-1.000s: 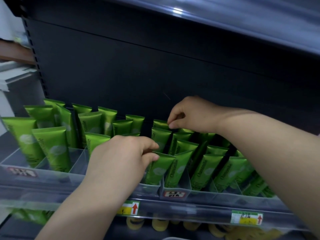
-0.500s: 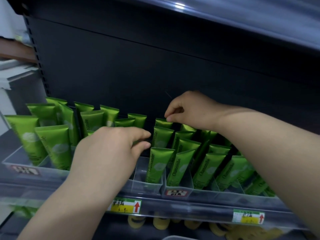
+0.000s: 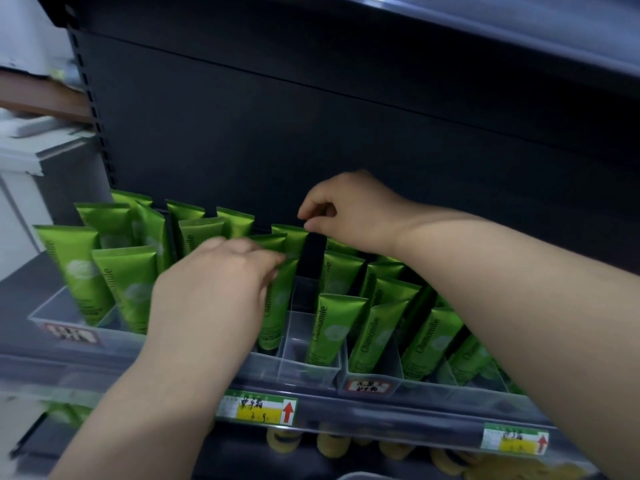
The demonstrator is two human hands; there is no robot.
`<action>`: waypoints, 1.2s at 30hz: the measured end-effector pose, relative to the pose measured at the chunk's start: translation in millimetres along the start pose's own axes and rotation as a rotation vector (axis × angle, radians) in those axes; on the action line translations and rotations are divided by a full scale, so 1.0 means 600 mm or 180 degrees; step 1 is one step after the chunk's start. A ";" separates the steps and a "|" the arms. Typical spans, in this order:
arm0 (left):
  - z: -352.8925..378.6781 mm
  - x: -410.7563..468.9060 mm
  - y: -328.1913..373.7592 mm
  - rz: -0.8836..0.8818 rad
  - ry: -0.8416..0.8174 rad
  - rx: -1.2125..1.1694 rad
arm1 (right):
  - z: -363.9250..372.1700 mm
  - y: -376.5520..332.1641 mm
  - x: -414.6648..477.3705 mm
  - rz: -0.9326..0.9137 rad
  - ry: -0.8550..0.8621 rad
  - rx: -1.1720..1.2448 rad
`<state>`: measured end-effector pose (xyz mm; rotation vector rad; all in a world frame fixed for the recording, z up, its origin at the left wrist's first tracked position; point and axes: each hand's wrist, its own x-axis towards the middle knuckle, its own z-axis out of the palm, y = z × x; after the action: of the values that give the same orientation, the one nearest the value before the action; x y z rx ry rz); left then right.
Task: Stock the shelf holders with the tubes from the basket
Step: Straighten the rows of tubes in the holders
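Left hand (image 3: 214, 299), grip unclear through blur, touches the front tube (image 3: 280, 303) of the clear holder (image 3: 304, 363); right hand (image 3: 349, 213) pinches its rear tube (image 3: 290, 237).

- A shop is indicated.
- Price labels (image 3: 256, 407) are fixed along the shelf edge (image 3: 381, 412).
- Identical green tubes (image 3: 329, 327) are ranked in clear holders (image 3: 304, 363).

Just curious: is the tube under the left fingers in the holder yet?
In: the tube stands in the holder, its lower end inside the clear walls.
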<state>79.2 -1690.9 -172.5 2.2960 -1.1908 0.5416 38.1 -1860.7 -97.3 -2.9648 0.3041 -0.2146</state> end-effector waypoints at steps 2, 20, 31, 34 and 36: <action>-0.005 0.001 0.000 -0.0024 -0.0010 -0.0052 | 0.005 -0.003 0.004 -0.0041 -0.0013 -0.0016; -0.019 -0.010 -0.027 -0.0140 -0.0079 -0.0979 | 0.030 -0.027 0.038 -0.0330 -0.0238 -0.0125; -0.017 -0.010 -0.027 -0.0095 -0.0050 -0.0708 | 0.022 -0.034 0.032 -0.0219 -0.0568 -0.0570; -0.015 -0.010 -0.028 -0.0050 -0.0048 -0.0672 | 0.021 -0.031 0.028 -0.0169 -0.0614 -0.0527; -0.015 -0.009 -0.028 -0.0064 -0.0086 -0.0689 | 0.020 -0.028 0.028 -0.0159 -0.0661 -0.0518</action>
<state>89.2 -1674.0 -172.3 2.1351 -1.1765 0.3563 59.5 -1846.2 -104.3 -3.1219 0.2313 0.1183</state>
